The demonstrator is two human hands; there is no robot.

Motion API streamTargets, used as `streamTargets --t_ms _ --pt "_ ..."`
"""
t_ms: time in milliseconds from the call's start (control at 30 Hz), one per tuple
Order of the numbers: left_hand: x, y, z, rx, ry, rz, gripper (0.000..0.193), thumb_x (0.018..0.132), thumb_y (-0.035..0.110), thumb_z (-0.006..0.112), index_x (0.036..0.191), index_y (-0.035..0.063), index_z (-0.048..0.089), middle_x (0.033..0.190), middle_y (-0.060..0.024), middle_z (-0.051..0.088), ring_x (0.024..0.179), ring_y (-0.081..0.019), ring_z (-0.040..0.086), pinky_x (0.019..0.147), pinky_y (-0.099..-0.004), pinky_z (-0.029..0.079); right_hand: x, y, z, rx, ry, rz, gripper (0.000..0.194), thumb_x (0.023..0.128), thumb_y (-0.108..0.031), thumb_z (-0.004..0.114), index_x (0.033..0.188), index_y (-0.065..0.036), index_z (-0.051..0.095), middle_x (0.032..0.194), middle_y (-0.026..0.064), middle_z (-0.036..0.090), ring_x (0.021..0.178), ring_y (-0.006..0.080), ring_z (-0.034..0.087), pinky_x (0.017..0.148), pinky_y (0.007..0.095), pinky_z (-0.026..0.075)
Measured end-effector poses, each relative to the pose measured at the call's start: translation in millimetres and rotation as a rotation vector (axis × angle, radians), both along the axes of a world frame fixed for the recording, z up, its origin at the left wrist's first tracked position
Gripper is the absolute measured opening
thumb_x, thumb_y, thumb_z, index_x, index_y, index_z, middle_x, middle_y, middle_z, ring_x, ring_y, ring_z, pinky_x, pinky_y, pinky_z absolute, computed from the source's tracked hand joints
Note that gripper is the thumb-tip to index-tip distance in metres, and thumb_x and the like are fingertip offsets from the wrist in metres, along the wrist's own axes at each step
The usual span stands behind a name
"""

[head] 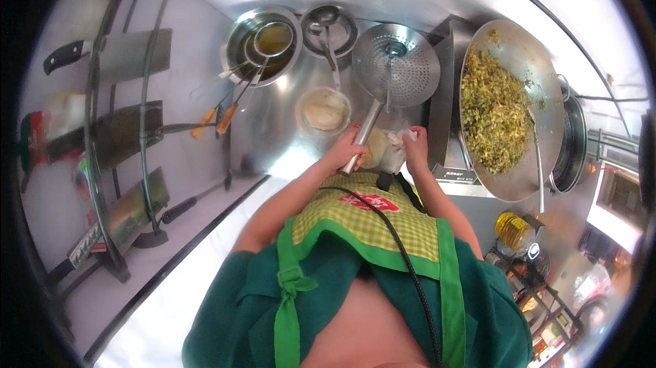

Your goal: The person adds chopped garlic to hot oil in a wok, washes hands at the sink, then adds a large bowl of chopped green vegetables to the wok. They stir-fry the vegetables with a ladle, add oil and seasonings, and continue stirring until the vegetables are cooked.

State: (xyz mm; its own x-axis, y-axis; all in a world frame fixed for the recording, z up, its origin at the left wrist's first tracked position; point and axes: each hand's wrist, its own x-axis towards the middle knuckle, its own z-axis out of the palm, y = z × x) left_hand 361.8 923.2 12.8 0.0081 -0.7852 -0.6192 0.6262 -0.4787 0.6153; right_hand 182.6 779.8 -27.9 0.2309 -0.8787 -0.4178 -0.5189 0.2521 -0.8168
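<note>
My left hand is at the metal tube handle of a large perforated skimmer, its fingers around the handle or just behind it. My right hand pinches a crumpled, whitish thin cloth or bag beside the handle. Under and between the hands lies a pale yellowish round thing, partly hidden. A small ladle rests in the skimmer. Just beyond my left hand stands a bowl of pale dough-like food.
A big wok of chopped greens stands on the right with a spatula. Back left are a steel pot with strainers and a bowl with a ladle. Cleavers hang in a rack at far left. An oil bottle is lower right.
</note>
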Motion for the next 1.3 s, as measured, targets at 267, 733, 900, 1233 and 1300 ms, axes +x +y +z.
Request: streamTargets --t_ms 267,733,900,1233,1300 --pt "9 -9 -39 0.046 -0.129 -0.036 0.048 0.081 0.01 0.062 0.123 0.0036 0.039 0.075 -0.0066 0.053 0.051 -0.0131 0.054 0.042 -0.0294 0.046 18 -1 21 -0.051 -0.104 0.353 0.024 0.08 -0.004 0.047 0.098 -0.006 0.062 0.082 0.0065 0.064 0.076 0.0161 0.059 0.072 0.0293 0.046" --pt "69 40 -20 -0.023 -0.432 -0.117 0.033 0.088 0.014 0.05 0.118 0.0004 0.053 0.109 -0.0197 0.063 0.096 -0.029 0.064 0.081 -0.0385 0.052 195 24 61 0.129 -0.384 0.647 0.018 0.088 -0.013 0.055 0.101 -0.003 0.063 0.087 0.0008 0.06 0.081 0.0086 0.055 0.075 0.0238 0.044" --pt "190 142 -67 0.17 -0.099 0.793 0.032 0.09 0.014 0.054 0.121 0.0046 0.054 0.106 -0.0094 0.064 0.086 -0.0209 0.065 0.069 -0.0303 0.056 259 61 43 0.509 -0.442 0.589 0.02 0.089 -0.019 0.059 0.103 -0.004 0.061 0.087 0.004 0.062 0.078 0.0112 0.057 0.068 0.0255 0.047" --pt "359 97 -125 -0.16 -0.05 1.138 0.048 0.09 0.045 0.059 0.127 0.0138 0.053 0.116 -0.0047 0.06 0.108 -0.0219 0.055 0.092 -0.039 0.043 379 125 -24 1.113 -0.552 0.26 0.05 0.082 -0.047 0.071 0.104 -0.004 0.059 0.085 0.0046 0.06 0.073 0.0145 0.058 0.059 0.0287 0.046" --pt "374 90 -116 -0.317 -0.102 1.027 0.045 0.088 0.032 0.062 0.126 0.009 0.053 0.12 -0.0066 0.059 0.114 -0.022 0.053 0.099 -0.0398 0.038 380 126 -29 1.003 -0.549 0.115 0.046 0.085 -0.04 0.07 0.107 -0.002 0.056 0.085 0.0052 0.06 0.074 0.0148 0.058 0.06 0.03 0.046"
